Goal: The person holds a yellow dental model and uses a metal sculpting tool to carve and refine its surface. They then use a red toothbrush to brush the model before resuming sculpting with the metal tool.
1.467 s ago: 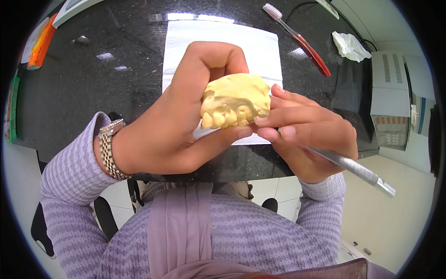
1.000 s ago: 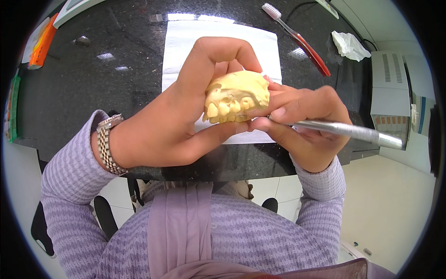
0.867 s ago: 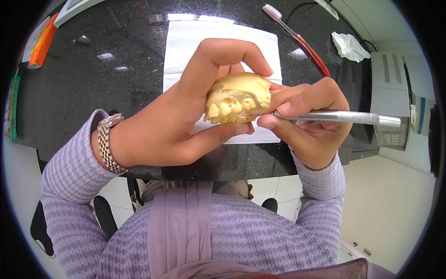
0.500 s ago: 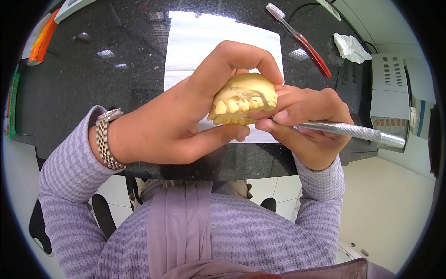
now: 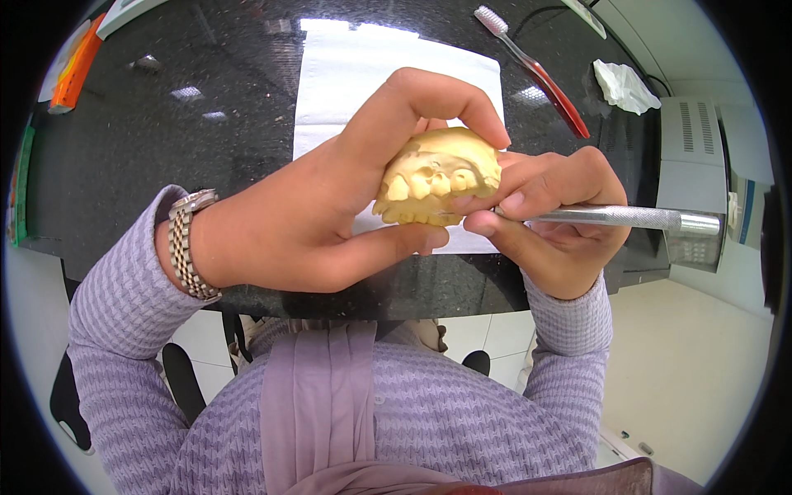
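Observation:
A yellow plaster dental cast point(image 5: 441, 169) with a row of teeth is gripped in my left hand point(image 5: 330, 198). The fingers curl over its top and the thumb presses its lower edge. My right hand point(image 5: 565, 210) pinches a metal carving instrument point(image 5: 627, 217) with a knurled handle, whose free end points right. Its slim working end lies against the lower right of the cast; the very tip is hard to make out. Fingers of the right hand also rest on the cast's right side. Below both hands lies a white paper sheet point(image 5: 318, 99).
The black speckled countertop point(image 5: 231, 140) carries a red-handled toothbrush point(image 5: 549, 91) and a crumpled white tissue point(image 5: 625, 87) at the far right. An orange box point(image 5: 76, 74) stands at the far left, with a green object point(image 5: 22, 190) nearer. A grey device point(image 5: 691, 132) is at the right.
The cast has turned slightly and shifted a little to the right in my left hand. My right hand and the instrument have moved slightly, the handle tilting nearer to level.

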### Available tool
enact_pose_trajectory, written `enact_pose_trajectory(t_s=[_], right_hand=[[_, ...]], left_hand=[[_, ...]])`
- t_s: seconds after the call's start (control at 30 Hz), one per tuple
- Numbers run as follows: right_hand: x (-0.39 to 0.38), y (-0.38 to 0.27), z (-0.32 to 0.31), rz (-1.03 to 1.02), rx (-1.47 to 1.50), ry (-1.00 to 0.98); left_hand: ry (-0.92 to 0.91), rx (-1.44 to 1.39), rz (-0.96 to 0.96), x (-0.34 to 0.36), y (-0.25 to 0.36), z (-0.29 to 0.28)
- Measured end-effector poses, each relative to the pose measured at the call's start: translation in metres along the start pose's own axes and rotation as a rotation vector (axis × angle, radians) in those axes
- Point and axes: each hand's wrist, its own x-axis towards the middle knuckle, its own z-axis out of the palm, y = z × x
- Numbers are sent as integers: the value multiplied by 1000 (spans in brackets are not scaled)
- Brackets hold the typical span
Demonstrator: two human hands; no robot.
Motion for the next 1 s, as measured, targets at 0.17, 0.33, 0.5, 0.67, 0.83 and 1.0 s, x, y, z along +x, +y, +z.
enact_pose_trajectory(t_s=[0.17, 0.33, 0.5, 0.67, 0.83, 1.0], right_hand=[[0, -2, 0, -35, -50, -14], [-2, 1, 2, -50, -7, -8], [-3, 3, 1, -48, 13, 21], [-3, 6, 9, 0, 86, 112], [-1, 5, 1, -35, -4, 17], [-2, 2, -5, -28, -55, -44]], left_hand=[[2, -5, 1, 0, 1, 0], [-17, -39, -1, 0, 1, 0], [-44, -61, 11, 1, 0, 1], [-40, -131, -51, 0, 2, 1], [-27, -96, -42, 1, 1, 3], [-39, -97, -35, 2, 1, 3]])
